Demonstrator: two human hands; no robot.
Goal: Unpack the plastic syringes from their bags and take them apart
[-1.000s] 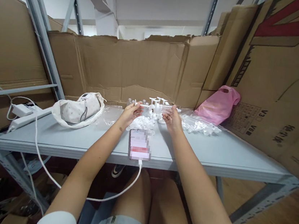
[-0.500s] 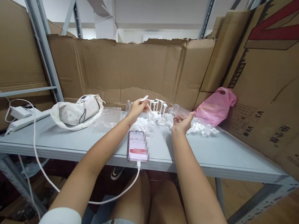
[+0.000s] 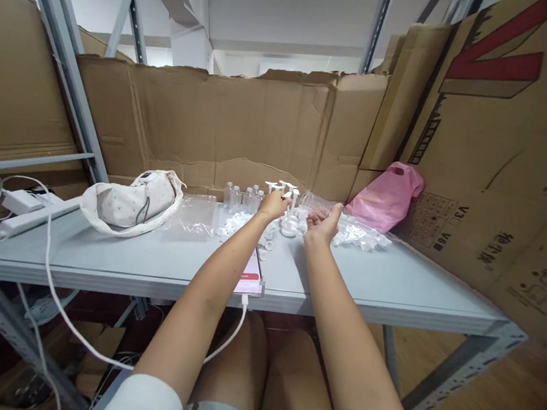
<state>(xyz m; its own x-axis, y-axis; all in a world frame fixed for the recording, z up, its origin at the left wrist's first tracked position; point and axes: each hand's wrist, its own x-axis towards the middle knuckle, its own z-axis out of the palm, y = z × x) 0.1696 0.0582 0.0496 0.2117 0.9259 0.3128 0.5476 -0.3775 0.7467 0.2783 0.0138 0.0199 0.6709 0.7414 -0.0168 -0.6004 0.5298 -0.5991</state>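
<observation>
Grey table (image 3: 157,257), toward back edge: right hand (image 3: 322,227) grips clear plastic bottle (image 3: 314,202); left hand (image 3: 273,205) by white plastic pumps (image 3: 295,193), grip unclear.

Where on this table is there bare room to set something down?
Right: between the right forearm, clear plastic bag and printed carton. Left: between the white cloth bag, left forearm and front edge. Crowded: the middle, with clear bottles, white caps, pumps and phone.

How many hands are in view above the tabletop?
2: the left hand, at the white pump tops, and the right hand, holding a clear bottle. Both show plainly; no hidden ones are apparent.
</observation>
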